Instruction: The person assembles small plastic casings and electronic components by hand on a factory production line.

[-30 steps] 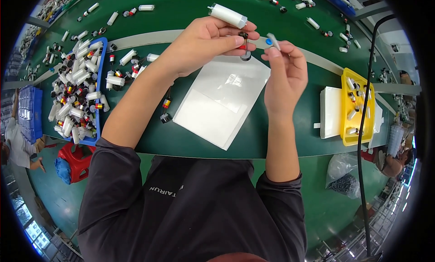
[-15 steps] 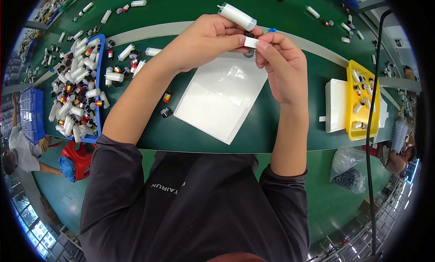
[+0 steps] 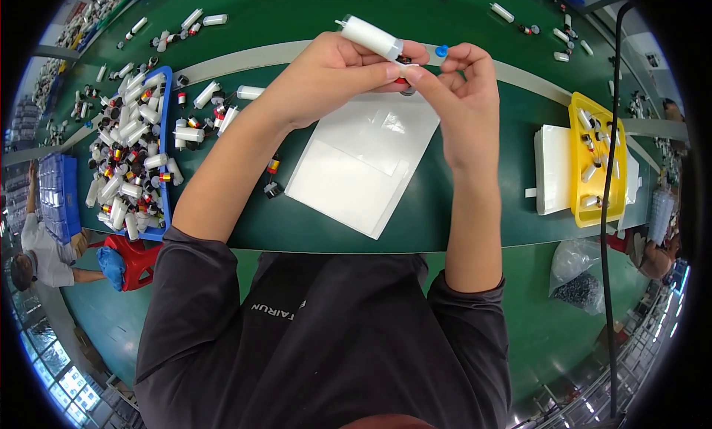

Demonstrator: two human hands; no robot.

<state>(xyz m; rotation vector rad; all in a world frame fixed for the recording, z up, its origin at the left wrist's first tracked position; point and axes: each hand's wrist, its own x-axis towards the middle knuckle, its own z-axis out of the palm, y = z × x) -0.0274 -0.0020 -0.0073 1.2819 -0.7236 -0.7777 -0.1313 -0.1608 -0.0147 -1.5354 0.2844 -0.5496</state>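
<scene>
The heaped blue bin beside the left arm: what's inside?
The blue bin holds heaped white cylinders and small black, red and yellow parts. Its bottom is hidden under the heap.

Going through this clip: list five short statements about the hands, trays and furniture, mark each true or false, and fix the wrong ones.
1. The left hand holds a white tube. True.
2. The white tube is inside the blue tray. False: it is at the left hand; the blue tray is farther left.
3. The right hand is close to the left hand. True.
4. The stool is green. False: the stool is red.
5. The yellow tray is on the person's right. True.
</scene>
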